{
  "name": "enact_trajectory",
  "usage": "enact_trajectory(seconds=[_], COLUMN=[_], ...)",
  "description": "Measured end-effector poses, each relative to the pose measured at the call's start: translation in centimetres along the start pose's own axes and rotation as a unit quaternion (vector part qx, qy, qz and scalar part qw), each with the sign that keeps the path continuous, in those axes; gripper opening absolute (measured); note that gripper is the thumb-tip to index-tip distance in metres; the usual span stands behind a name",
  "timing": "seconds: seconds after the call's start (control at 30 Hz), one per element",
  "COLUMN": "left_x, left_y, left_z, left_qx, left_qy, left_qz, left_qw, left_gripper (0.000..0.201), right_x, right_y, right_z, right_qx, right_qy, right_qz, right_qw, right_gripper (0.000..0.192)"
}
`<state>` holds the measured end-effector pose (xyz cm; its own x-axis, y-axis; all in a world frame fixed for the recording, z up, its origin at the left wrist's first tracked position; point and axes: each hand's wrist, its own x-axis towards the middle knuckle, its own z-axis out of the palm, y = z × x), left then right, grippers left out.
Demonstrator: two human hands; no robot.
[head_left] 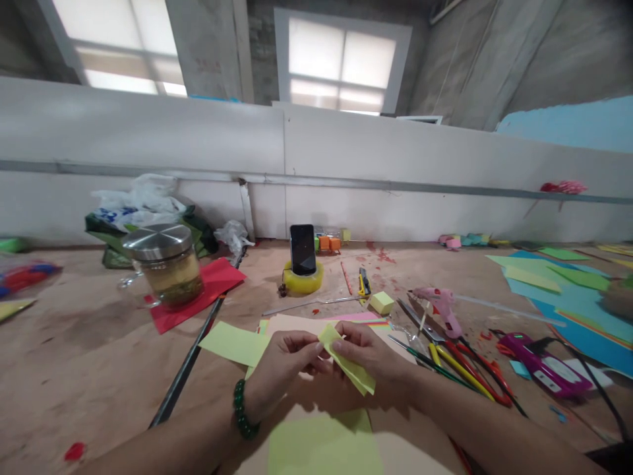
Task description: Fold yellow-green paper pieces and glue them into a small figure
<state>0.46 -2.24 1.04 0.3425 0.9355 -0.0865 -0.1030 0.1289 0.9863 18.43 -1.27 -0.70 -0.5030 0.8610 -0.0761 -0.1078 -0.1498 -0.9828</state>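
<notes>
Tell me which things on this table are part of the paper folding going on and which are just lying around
In use: left hand and right hand pinching a folded yellow-green paper strip; yellow-green sheets beside them.

Lying about: glass jar, phone, pink glue gun, scissors, red paper.

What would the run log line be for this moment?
left hand: pinching yellow-green paper strip | right hand: holding same strip | below: yellow-green sheet | right: scissors, pink glue gun
</notes>
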Motion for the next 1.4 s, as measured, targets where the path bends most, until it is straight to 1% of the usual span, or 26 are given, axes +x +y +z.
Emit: enact_trajectory(seconds=[0.17,0.37,0.5,0.67,0.8,0.93,1.07,1.23,1.4], left_x=[0.0,0.1,0.1,0.1,0.1,0.1,0.2,0.3,0.1], left_y=[0.1,0.0,0.0,0.1,0.0,0.0,-0.1,-0.2,-0.1], left_z=[0.1,0.1,0.1,0.1,0.1,0.1,0.0,-0.1,-0.1], left_qx=[0.0,0.015,0.015,0.02,0.019,0.028,0.033,0.032,0.04], left_qy=[0.002,0.005,-0.004,0.001,-0.005,0.003,-0.001,-0.001,-0.009], left_qz=[-0.017,-0.02,-0.012,-0.018,-0.017,-0.021,-0.021,-0.017,-0.024], left_qw=[1.0,1.0,1.0,1.0,1.0,0.999,0.999,0.999,0.999], left_gripper=[0.033,0.031,0.031,0.03,0.031,0.028,0.029,0.032,0.034], right_x=[0.0,0.1,0.1,0.2,0.1,-0.1,-0.1,0.0,0.1], right_y=[-0.2,-0.4,-0.7,-0.9,-1.0,-1.0,-0.8,-0.9,-0.8], right_z=[-0.1,-0.3,-0.4,-0.6,-0.6,-0.7,-0.6,-0.8,-1.2], right_qx=[-0.019,-0.056,-0.057,-0.059,-0.066,-0.084,-0.064,-0.047,-0.052], right_qy=[-0.018,-0.019,-0.03,-0.045,-0.04,-0.036,-0.024,-0.036,-0.052], right_qz=[0.017,0.035,0.036,0.048,0.05,0.043,0.04,0.066,0.071], right_qw=[1.0,0.998,0.997,0.996,0.996,0.995,0.997,0.996,0.995], right_gripper=[0.049,0.054,0.054,0.055,0.056,0.053,0.05,0.05,0.05])
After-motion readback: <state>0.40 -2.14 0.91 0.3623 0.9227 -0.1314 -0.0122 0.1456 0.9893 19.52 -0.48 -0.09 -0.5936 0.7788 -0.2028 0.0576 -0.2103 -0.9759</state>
